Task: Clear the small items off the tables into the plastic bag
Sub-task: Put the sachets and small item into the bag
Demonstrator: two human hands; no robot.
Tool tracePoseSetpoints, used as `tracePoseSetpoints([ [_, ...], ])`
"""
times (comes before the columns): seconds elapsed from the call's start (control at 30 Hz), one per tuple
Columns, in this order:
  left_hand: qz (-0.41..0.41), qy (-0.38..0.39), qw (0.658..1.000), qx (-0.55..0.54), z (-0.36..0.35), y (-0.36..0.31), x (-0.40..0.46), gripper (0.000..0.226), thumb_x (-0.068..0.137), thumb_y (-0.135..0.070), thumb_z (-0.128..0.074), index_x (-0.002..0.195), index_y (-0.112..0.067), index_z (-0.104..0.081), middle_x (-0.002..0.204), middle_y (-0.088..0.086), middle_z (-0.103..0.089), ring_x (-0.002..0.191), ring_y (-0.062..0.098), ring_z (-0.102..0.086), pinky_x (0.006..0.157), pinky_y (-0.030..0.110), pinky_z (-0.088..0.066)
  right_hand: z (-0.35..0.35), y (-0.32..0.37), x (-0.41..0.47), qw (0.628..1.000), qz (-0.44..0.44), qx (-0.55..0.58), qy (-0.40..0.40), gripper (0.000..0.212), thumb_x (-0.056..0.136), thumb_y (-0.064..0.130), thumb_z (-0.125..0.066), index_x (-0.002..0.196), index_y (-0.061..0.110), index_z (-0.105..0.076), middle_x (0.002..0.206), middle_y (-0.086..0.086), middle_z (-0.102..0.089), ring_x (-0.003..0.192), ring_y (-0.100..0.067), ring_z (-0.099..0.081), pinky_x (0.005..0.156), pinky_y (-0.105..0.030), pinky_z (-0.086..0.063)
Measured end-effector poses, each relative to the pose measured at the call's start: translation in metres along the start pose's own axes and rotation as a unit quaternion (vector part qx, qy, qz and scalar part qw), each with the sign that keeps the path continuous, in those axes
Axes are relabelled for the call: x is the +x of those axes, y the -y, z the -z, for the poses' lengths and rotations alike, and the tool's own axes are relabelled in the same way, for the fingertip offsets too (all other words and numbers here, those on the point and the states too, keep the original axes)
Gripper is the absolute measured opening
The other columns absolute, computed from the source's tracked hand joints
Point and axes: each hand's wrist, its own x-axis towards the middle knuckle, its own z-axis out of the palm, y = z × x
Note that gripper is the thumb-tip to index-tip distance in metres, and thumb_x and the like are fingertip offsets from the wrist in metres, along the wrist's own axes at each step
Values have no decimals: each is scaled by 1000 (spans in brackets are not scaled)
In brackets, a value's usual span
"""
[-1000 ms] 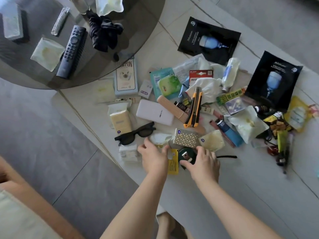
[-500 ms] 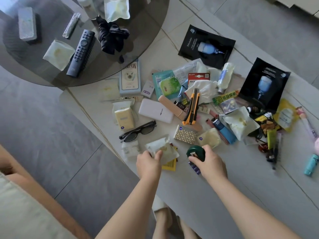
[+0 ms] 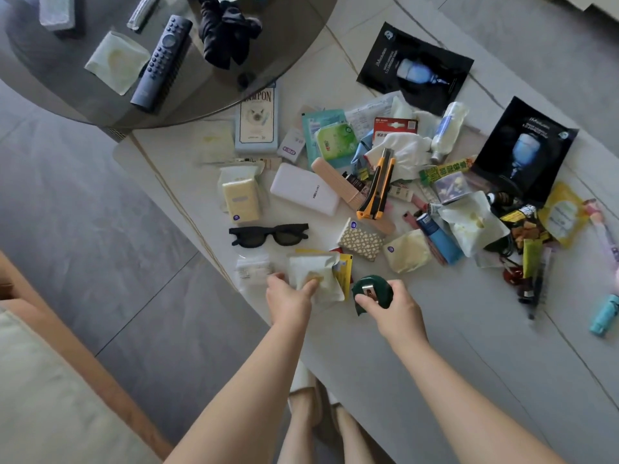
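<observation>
Green tape measure (image 3: 371, 291) turned in right hand (image 3: 393, 304)

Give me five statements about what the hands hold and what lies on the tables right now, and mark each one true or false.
1. The right hand grips a green tape measure. True.
2. The left hand holds the sunglasses. False: it pinches a white packet; the sunglasses lie on the table.
3. The remote control lies on the glass table. True.
4. The orange utility knife lies on the glass table. False: it is on the white table.
5. A plastic bag hangs from the right hand. False: none shows.
</observation>
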Motion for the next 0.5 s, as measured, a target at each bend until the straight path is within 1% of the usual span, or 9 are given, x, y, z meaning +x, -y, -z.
tracePoseSetpoints([
  [0.07, 12, 4, 1000, -11, -6, -2, 2, 61, 78, -29, -76, 125, -10, -42, 126, 9, -54, 113, 27, -54, 93, 40, -45, 0, -4, 2, 1000, -3, 5, -8, 41, 78, 41, -72, 104, 19, -49, 89, 4, -56, 82, -17, -51, 62, -26, -35],
  [0.13, 12, -1, 1000, -10, -11, -3, 3, 56, 77, -29, -76, 121, -12, -46, 124, 9, -53, 111, 27, -54, 95, 42, -46, 1, -8, 4, 1000, 1, 12, -18, 39, 77, 42, -72, 100, 22, -48, 87, 5, -57, 80, -17, -51, 56, -21, -35],
  [0.17, 7, -6, 1000, 3, -14, -3, 3, 56, 77, -29, -76, 122, -13, -47, 124, 9, -51, 114, 27, -52, 97, 42, -45, 2, -9, 5, 1000, 1, 21, -22, 39, 77, 43, -72, 100, 22, -49, 87, 5, -57, 80, -17, -53, 56, -19, -37],
  [0.2, -1, -13, 1000, 24, -16, -3, 2, 57, 77, -30, -76, 123, -13, -48, 126, 9, -47, 118, 27, -48, 100, 41, -43, 2, -9, 7, 999, -2, 41, -23, 40, 77, 43, -72, 102, 21, -50, 89, 4, -59, 82, -19, -57, 59, -21, -43],
  [0.27, -30, -28, 997, 61, -20, -3, -1, 57, 78, -30, -74, 126, -13, -48, 128, 9, -43, 123, 26, -41, 102, 37, -37, 2, -8, 12, 995, -9, 99, -14, 41, 77, 42, -72, 105, 20, -53, 96, -2, -64, 87, -23, -63, 73, -34, -54],
  [0.33, -63, -29, 995, 68, -21, -3, -1, 57, 81, -29, -72, 129, -11, -48, 129, 8, -44, 124, 25, -41, 103, 34, -35, 0, -4, 15, 988, -9, 154, 4, 37, 78, 38, -73, 104, 20, -54, 99, -4, -65, 89, -23, -64, 80, -40, -56],
  [0.37, -75, -22, 995, 62, -22, -3, -1, 57, 82, -29, -71, 131, -11, -48, 129, 8, -45, 124, 24, -42, 104, 33, -35, -2, 0, 16, 982, -11, 186, 14, 35, 78, 36, -73, 103, 19, -54, 101, -5, -64, 90, -22, -64, 78, -39, -56],
  [0.43, -82, -4, 996, 47, -22, -6, 0, 59, 82, -28, -71, 133, -10, -48, 129, 9, -50, 123, 24, -46, 105, 36, -39, -4, 6, 18, 970, -15, 242, 31, 34, 80, 32, -72, 105, 18, -52, 105, -4, -62, 93, -20, -63, 64, -25, -56],
  [0.5, -70, 11, 997, 27, -21, -9, 3, 60, 80, -28, -73, 133, -11, -48, 128, 9, -54, 120, 24, -50, 103, 39, -41, -5, 10, 21, 965, -18, 259, 32, 37, 82, 32, -71, 108, 17, -50, 107, -6, -61, 91, -20, -62, 49, -12, -47],
])
